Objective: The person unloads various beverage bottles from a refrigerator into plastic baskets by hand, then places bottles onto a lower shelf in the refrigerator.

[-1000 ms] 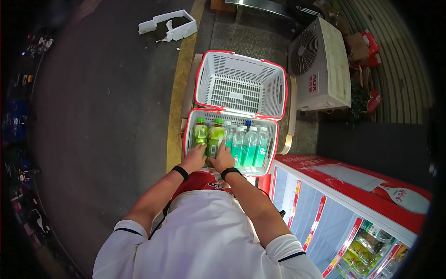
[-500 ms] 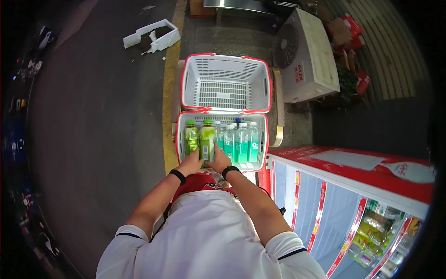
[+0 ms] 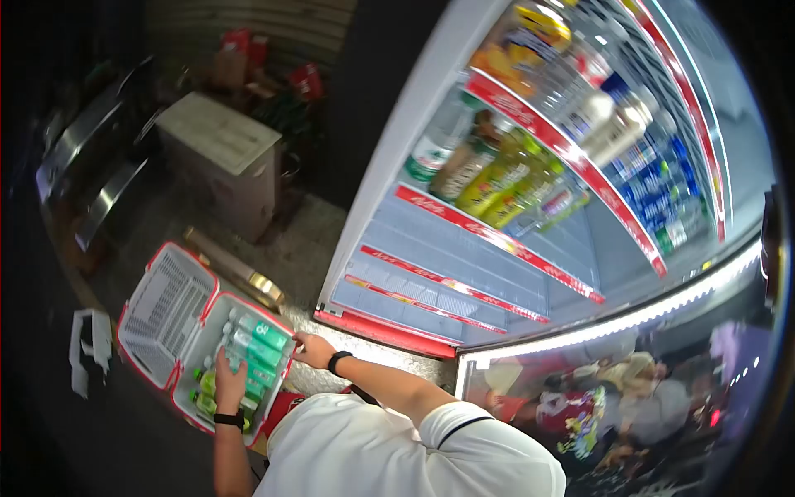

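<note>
The left hand point(image 3: 230, 384), partly open, lies over bottles point(image 3: 263, 354) (mostly green) in the basket point(image 3: 217, 315). The right hand point(image 3: 315, 350) curls at the rim point(image 3: 284, 369); whether it grips, I cannot tell.

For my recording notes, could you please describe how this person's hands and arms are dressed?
Both the left hand and the right hand are ungloved, each with a black wristband at the wrist. The right arm's short white sleeve has a thin dark stripe near its hem. The left sleeve can't be made out clearly.
</note>
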`<state>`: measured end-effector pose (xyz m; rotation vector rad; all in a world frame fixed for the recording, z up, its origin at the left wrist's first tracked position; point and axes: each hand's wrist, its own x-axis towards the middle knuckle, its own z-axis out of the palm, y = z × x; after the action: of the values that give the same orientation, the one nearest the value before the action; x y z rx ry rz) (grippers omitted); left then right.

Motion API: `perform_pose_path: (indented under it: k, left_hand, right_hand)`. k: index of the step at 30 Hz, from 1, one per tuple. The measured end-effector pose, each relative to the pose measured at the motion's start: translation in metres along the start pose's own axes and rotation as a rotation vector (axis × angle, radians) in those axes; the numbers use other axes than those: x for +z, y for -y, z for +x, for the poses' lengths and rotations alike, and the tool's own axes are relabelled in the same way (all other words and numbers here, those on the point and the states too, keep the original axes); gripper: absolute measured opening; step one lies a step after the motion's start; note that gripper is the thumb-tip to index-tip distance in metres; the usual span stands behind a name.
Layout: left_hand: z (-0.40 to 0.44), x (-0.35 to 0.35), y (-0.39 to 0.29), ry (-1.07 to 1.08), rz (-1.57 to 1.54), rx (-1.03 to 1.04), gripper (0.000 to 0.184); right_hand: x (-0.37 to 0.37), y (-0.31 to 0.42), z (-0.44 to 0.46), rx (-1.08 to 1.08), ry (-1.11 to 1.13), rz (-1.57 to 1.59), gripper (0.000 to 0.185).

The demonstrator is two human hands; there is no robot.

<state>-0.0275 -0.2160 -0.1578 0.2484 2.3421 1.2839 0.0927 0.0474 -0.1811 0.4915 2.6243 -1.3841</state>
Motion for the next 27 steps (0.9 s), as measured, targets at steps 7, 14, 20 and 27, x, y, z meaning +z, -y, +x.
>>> perform_pose_path:
  k: [7, 14, 20, 27]
  left_hand:
    - [0.001, 0.100, -0.116, 0.179, 0.041, 0.231, 0.075]
    - [-0.040, 0.210, -0.187, 0.377, -0.137, 0.402, 0.071]
    - [-0.078, 0.254, -0.234, 0.431, -0.127, 0.487, 0.065]
    - [-0.099, 0.256, -0.232, 0.377, -0.147, 0.476, 0.063]
  right_hand:
    - [-0.239, 0.070, -0.110, -0.405, -1.004, 0.376, 0.042]
    - [-0.471, 0.031, -0.239, -0.506, -1.691, 0.124, 0.057]
    - [-0.604, -0.003, -0.262, -0.274, -1.070, 0.079, 0.072]
    - [-0.606, -0.022, -0.260, -0.240, -1.109, -0.055, 0.063]
